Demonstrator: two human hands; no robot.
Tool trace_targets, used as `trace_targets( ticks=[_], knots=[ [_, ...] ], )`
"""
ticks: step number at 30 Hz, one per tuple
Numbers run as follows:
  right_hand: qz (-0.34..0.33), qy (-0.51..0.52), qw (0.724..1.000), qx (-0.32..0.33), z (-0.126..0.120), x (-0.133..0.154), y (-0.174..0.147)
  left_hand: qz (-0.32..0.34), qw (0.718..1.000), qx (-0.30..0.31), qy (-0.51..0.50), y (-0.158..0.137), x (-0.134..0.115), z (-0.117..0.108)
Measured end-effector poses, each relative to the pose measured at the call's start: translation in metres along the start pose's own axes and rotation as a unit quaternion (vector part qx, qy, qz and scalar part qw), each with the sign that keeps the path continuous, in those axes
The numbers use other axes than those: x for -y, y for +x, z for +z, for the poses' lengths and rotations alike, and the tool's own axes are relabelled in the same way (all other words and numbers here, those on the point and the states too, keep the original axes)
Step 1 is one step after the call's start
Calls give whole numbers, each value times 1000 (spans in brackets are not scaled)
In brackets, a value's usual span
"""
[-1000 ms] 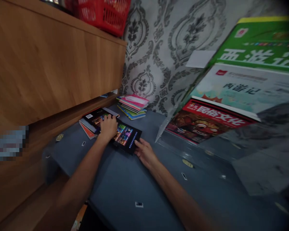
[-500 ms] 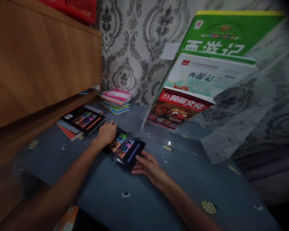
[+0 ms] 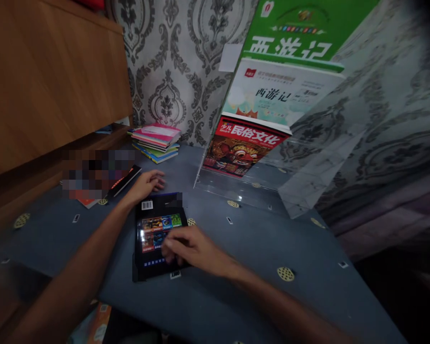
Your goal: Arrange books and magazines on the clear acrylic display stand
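Observation:
A black-covered book (image 3: 141, 241) lies on the blue-grey tabletop, showing a barcode and rows of small coloured pictures. Over its lower right part is my right hand (image 3: 191, 243), loosely curled and slightly blurred, with nothing gripped. Whether its fingertips touch the cover I cannot tell. My left hand (image 3: 146, 185) is just beyond the book's far left corner, open and apart from it. Left of that hand lies a pile of books with another black book (image 3: 129, 179) on top, partly pixelated.
A clear stand at the right holds a green book (image 3: 308, 28), a white book (image 3: 272, 88) and a red book (image 3: 241, 148). A stack of thin books (image 3: 155, 138) sits by the patterned wall. A wooden cabinet (image 3: 57, 81) borders the left side.
The black book has turned and now lies nearer me, flatter on the table. Both hands have let go of it; my right hand has moved over the cover. The view has shifted.

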State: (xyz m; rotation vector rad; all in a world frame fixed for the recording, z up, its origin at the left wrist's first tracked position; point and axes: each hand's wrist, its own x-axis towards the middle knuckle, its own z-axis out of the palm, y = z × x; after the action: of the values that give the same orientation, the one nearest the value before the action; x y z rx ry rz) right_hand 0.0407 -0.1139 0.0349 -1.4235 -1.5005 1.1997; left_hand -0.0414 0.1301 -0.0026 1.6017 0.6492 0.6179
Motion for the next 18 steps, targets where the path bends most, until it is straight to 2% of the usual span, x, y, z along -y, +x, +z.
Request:
trace_targets(
  ticks=[2, 3, 6, 8, 12, 18],
  knots=[
    [-114, -187, 974, -59, 8, 2, 28, -23, 998, -15, -61, 0, 0, -2],
    [-154, -262, 952, -45, 12, 1, 42, -34, 995, -20, -91, 0, 0, -3],
    [-199, -417, 887, 2, 22, -8, 78, -63, 986, -20, -155, 0, -2, -9],
    [-206, -462, 862, 3, 26, -16, 94, -74, 981, -13, -176, 0, -4, -12],
    [-211, -477, 853, -34, 23, -25, 105, -78, 978, -1, -192, 0, -7, -13],
    [-190, -456, 869, -41, 15, -23, 104, -82, 975, 3, -204, -1, -6, -7]
  ],
)
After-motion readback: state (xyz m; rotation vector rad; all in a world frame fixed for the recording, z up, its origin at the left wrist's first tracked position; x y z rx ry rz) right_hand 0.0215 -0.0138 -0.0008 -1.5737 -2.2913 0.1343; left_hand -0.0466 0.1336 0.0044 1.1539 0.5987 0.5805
